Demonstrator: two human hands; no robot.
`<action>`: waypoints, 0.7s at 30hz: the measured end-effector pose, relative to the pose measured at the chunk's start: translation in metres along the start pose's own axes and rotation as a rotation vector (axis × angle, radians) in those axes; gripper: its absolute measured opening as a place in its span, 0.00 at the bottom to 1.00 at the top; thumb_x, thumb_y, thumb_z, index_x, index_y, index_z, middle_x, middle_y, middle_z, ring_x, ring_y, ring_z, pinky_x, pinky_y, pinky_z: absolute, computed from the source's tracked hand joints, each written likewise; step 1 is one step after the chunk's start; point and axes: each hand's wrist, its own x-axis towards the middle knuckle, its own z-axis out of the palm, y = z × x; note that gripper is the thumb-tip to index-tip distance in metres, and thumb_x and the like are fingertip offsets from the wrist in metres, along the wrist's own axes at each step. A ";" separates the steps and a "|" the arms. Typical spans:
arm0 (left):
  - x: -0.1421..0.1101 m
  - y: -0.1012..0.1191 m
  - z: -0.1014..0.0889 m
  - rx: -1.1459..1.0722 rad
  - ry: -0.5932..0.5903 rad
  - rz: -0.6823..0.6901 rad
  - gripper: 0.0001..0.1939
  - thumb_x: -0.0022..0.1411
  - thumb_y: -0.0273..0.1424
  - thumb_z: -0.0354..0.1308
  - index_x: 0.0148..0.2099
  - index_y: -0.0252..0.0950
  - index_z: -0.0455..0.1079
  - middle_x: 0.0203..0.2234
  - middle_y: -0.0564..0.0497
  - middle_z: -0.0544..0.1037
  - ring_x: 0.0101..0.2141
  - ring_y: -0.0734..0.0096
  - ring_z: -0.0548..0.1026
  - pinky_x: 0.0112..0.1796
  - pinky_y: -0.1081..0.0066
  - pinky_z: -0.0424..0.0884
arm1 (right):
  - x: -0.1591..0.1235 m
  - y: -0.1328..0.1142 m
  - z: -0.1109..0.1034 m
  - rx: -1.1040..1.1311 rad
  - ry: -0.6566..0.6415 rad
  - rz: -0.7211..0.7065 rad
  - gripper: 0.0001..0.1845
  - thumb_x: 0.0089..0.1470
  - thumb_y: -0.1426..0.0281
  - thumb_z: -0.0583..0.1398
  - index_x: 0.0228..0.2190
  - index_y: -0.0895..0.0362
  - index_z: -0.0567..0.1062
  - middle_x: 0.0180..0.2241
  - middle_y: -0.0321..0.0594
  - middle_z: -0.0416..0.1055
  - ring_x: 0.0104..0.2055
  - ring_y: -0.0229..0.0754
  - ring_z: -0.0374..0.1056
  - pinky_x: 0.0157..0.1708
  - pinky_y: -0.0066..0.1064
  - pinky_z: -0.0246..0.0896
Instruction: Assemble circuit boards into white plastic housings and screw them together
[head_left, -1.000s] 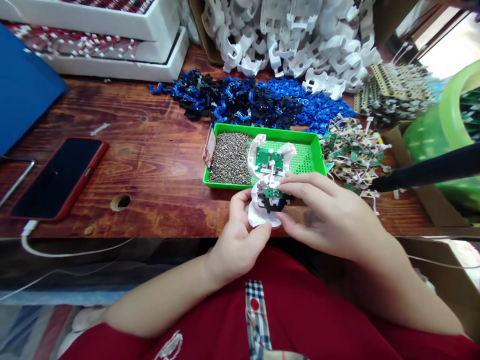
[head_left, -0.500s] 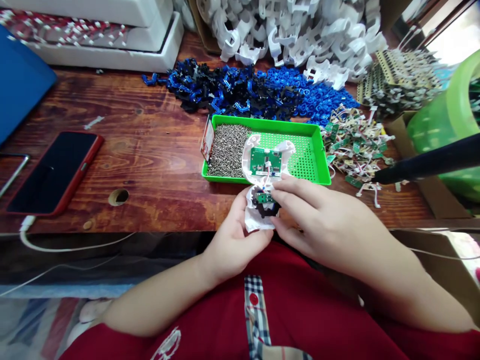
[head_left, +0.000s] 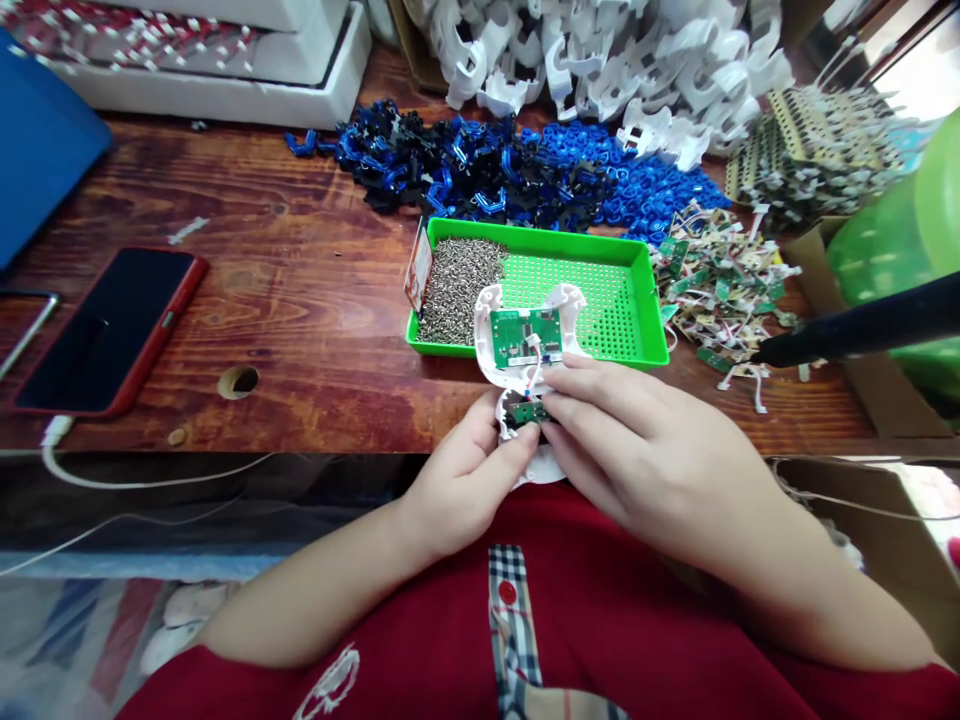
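Observation:
Between my hands is a white plastic housing [head_left: 487, 355] in two wired-together parts. Its upper part carries a green circuit board [head_left: 517, 335] and overlaps the near edge of the green tray [head_left: 540, 232]. A short white and red cable [head_left: 534, 365] runs down to a small green board [head_left: 525, 411] in the lower part. My left hand [head_left: 469, 475] grips the lower part from the left, thumb over its front. My right hand [head_left: 637, 435] closes on it from the right, fingertips at the small board and cable. Those fingers hide some of the lower part.
Small metal screws [head_left: 461, 290] fill the tray's left side. Behind it lie blue and black plastic parts [head_left: 465, 165] and white shells [head_left: 600, 60]. Wired boards [head_left: 724, 280] are heaped at right, near a black rod [head_left: 862, 330]. A phone [head_left: 109, 330] charges at left.
The housing's lower part has tipped and sits slightly nearer my body. My left thumb has moved up onto its front, and my right fingers have closed in. The view has shifted slightly.

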 end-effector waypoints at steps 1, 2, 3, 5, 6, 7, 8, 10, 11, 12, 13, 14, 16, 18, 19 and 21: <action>0.000 -0.001 0.000 -0.007 -0.007 -0.001 0.21 0.62 0.31 0.53 0.58 0.41 0.60 0.55 0.50 0.68 0.55 0.63 0.64 0.55 0.65 0.59 | -0.002 0.001 0.001 0.014 0.015 0.000 0.13 0.53 0.73 0.57 0.40 0.66 0.73 0.46 0.48 0.69 0.51 0.47 0.64 0.55 0.37 0.63; 0.000 -0.002 -0.001 -0.009 -0.010 -0.005 0.21 0.62 0.31 0.53 0.58 0.41 0.60 0.55 0.49 0.68 0.55 0.62 0.64 0.56 0.64 0.58 | -0.005 0.002 0.003 0.031 0.026 0.004 0.13 0.53 0.73 0.57 0.40 0.66 0.73 0.46 0.48 0.68 0.52 0.47 0.63 0.55 0.36 0.63; 0.000 -0.002 -0.001 -0.007 -0.011 -0.008 0.21 0.62 0.31 0.53 0.58 0.41 0.60 0.55 0.49 0.68 0.55 0.61 0.64 0.56 0.64 0.58 | -0.007 0.003 0.004 0.048 0.030 0.013 0.14 0.53 0.73 0.57 0.41 0.66 0.73 0.47 0.48 0.68 0.53 0.48 0.63 0.55 0.37 0.64; 0.002 -0.004 -0.001 0.002 -0.006 -0.011 0.21 0.62 0.31 0.53 0.58 0.41 0.61 0.54 0.49 0.69 0.55 0.62 0.64 0.56 0.65 0.58 | -0.011 0.004 0.007 0.076 0.027 0.037 0.15 0.53 0.72 0.57 0.43 0.66 0.72 0.47 0.49 0.68 0.54 0.49 0.62 0.54 0.38 0.65; 0.003 -0.005 -0.001 0.004 -0.003 -0.011 0.21 0.62 0.31 0.52 0.58 0.41 0.61 0.54 0.50 0.69 0.55 0.63 0.65 0.55 0.65 0.58 | -0.012 0.004 0.008 0.087 0.026 0.049 0.16 0.53 0.72 0.57 0.43 0.66 0.72 0.48 0.49 0.67 0.55 0.50 0.62 0.54 0.38 0.65; 0.005 -0.006 -0.001 0.006 0.000 -0.006 0.20 0.62 0.31 0.52 0.57 0.41 0.61 0.54 0.50 0.69 0.54 0.64 0.65 0.55 0.66 0.59 | -0.014 0.004 0.010 0.093 0.027 0.057 0.17 0.53 0.72 0.57 0.44 0.67 0.72 0.48 0.50 0.67 0.55 0.50 0.61 0.54 0.38 0.65; 0.006 -0.007 -0.001 0.010 0.004 -0.001 0.20 0.63 0.31 0.52 0.57 0.41 0.61 0.54 0.50 0.69 0.54 0.65 0.65 0.55 0.67 0.59 | -0.015 0.003 0.011 0.095 0.029 0.063 0.18 0.53 0.72 0.57 0.45 0.67 0.71 0.49 0.50 0.67 0.55 0.50 0.61 0.55 0.38 0.64; 0.008 -0.007 -0.002 0.034 0.019 0.009 0.19 0.63 0.30 0.51 0.56 0.41 0.62 0.54 0.51 0.69 0.54 0.67 0.66 0.55 0.69 0.59 | -0.016 0.002 0.015 0.098 0.029 0.074 0.19 0.53 0.71 0.57 0.46 0.68 0.70 0.50 0.50 0.65 0.56 0.50 0.59 0.56 0.39 0.62; 0.009 -0.007 -0.003 0.050 0.031 0.014 0.18 0.63 0.30 0.52 0.56 0.41 0.62 0.54 0.51 0.69 0.54 0.67 0.65 0.55 0.69 0.58 | -0.017 0.002 0.018 0.103 0.024 0.082 0.19 0.53 0.71 0.57 0.46 0.68 0.70 0.51 0.50 0.65 0.57 0.50 0.58 0.56 0.39 0.61; 0.010 -0.006 -0.003 0.068 0.045 0.020 0.18 0.63 0.30 0.52 0.55 0.40 0.63 0.54 0.51 0.69 0.54 0.67 0.65 0.55 0.69 0.57 | -0.017 0.001 0.020 0.112 0.016 0.091 0.20 0.53 0.71 0.57 0.47 0.68 0.69 0.51 0.50 0.64 0.57 0.50 0.57 0.57 0.40 0.61; 0.010 -0.005 -0.003 0.083 0.058 0.022 0.18 0.62 0.30 0.52 0.55 0.39 0.63 0.54 0.50 0.69 0.54 0.66 0.65 0.56 0.69 0.57 | -0.018 0.000 0.021 0.124 0.009 0.100 0.20 0.53 0.71 0.57 0.47 0.67 0.69 0.52 0.50 0.64 0.58 0.50 0.56 0.57 0.40 0.60; 0.010 -0.004 -0.003 0.093 0.066 0.022 0.18 0.62 0.30 0.53 0.55 0.39 0.63 0.54 0.50 0.69 0.54 0.66 0.65 0.56 0.68 0.56 | -0.019 0.000 0.023 0.142 0.008 0.109 0.21 0.53 0.71 0.57 0.48 0.66 0.68 0.52 0.50 0.63 0.58 0.50 0.56 0.58 0.41 0.59; 0.010 -0.003 -0.002 0.088 0.064 0.015 0.19 0.62 0.30 0.52 0.55 0.39 0.63 0.54 0.50 0.70 0.54 0.65 0.66 0.55 0.68 0.57 | -0.021 -0.002 0.024 0.197 0.060 0.147 0.21 0.52 0.71 0.58 0.49 0.63 0.67 0.52 0.49 0.63 0.57 0.48 0.58 0.57 0.40 0.60; 0.009 -0.003 -0.002 0.061 0.049 0.001 0.19 0.62 0.30 0.52 0.56 0.39 0.63 0.53 0.49 0.71 0.52 0.65 0.68 0.54 0.68 0.61 | -0.024 -0.004 0.025 0.272 0.194 0.274 0.21 0.50 0.73 0.59 0.48 0.59 0.67 0.49 0.47 0.65 0.54 0.45 0.61 0.55 0.38 0.62; 0.009 -0.003 -0.001 0.047 0.047 -0.001 0.18 0.62 0.30 0.52 0.55 0.39 0.63 0.52 0.49 0.71 0.51 0.65 0.69 0.53 0.68 0.62 | -0.026 -0.005 0.025 0.331 0.268 0.384 0.20 0.50 0.73 0.60 0.46 0.58 0.68 0.47 0.46 0.66 0.51 0.43 0.63 0.53 0.36 0.63; 0.009 -0.004 -0.001 0.027 0.056 0.000 0.17 0.62 0.30 0.53 0.54 0.39 0.64 0.51 0.50 0.73 0.49 0.65 0.71 0.51 0.68 0.65 | -0.029 -0.006 0.026 0.550 0.358 0.636 0.18 0.50 0.72 0.60 0.45 0.56 0.67 0.43 0.44 0.68 0.46 0.40 0.66 0.47 0.33 0.67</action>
